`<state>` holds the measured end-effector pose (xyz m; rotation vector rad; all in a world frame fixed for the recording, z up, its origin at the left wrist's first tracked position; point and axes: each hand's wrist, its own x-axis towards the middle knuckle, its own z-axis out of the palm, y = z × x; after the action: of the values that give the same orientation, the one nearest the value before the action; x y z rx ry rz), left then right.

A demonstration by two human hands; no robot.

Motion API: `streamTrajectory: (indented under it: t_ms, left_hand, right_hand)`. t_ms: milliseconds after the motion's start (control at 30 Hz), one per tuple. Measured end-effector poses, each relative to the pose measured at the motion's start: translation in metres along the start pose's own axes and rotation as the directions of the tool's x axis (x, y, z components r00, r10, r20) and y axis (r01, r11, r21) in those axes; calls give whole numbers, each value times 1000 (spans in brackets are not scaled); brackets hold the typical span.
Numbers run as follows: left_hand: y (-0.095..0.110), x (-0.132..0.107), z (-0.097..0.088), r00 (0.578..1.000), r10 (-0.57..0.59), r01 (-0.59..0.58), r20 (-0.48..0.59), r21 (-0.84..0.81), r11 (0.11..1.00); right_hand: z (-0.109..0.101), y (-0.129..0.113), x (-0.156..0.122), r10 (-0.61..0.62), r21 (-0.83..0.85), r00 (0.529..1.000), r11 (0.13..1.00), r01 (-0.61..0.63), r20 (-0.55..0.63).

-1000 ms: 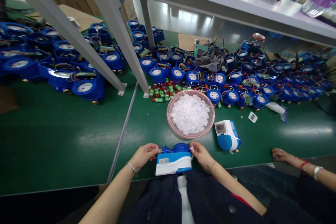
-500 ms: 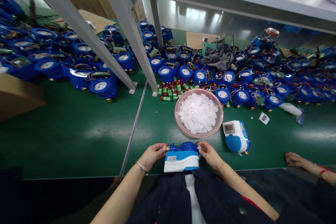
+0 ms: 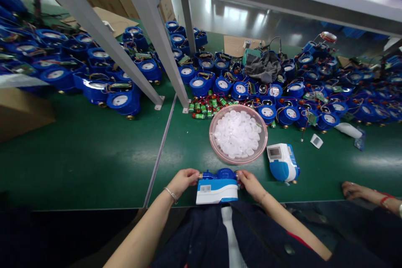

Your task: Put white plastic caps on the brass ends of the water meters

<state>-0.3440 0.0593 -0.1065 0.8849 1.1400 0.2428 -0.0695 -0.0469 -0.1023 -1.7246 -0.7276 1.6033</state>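
Observation:
A blue and white water meter [image 3: 217, 191] lies at the front edge of the green table, its blue metal body facing away from me and its cover toward me. My left hand [image 3: 186, 179] pinches the brass threaded pipe end on its left side. The opposite pipe end is between the fingers of my right hand [image 3: 249, 182], mostly hidden by them. Just beyond the meter stands a pinkish see-through bowl [image 3: 212, 144] heaped with white translucent plastic caps [image 3: 237, 134]. To the right of my right hand sits a second covered water meter [image 3: 283, 163].
Rows of uncovered blue meters [image 3: 290, 114] with loose wires fill the back. Green batteries [image 3: 207, 109] lie behind the bowl. Grey shelf posts [image 3: 157, 37] rise at centre left; a carton [image 3: 23, 113] is at far left. Another person's hand [image 3: 353, 190] rests at the right edge.
Both hands keep their hold on the meter's ends, and the meter stays in place. Only the camera view has shifted slightly.

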Motion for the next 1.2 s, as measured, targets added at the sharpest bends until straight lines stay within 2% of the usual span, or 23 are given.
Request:
streamTrajectory:
  t_ms: [133, 267, 667, 833, 1000, 1200]
  left_hand:
    - [-3, -4, -2, 994, 103, -102, 42, -16, 995]
    - [-5, -6, -5, 988, 128, -127, 87, -16, 992]
    - [-5, -3, -6, 991, 36, -49, 131, 91, 995]
    - [3, -5, -3, 990, 30, -48, 136, 126, 991]
    - [2, -8, -2, 987, 97, -102, 128, 36, 994]
    - [-3, -17, 0, 994, 97, -95, 54, -47, 994]
  right_hand:
    - [2, 1, 0, 10, 6, 1000, 1000, -10, -2]
    - [0, -5, -4, -45, 82, 998, 996, 41, 43]
    - [-2, -9, -7, -76, 180, 993, 982, 59, 92]
    - [-3, -9, -7, -68, 154, 994, 987, 53, 91]
    - [-4, -7, -4, -24, 80, 998, 997, 19, 59]
    - [-3, -2, -1, 65, -35, 998, 997, -65, 3]
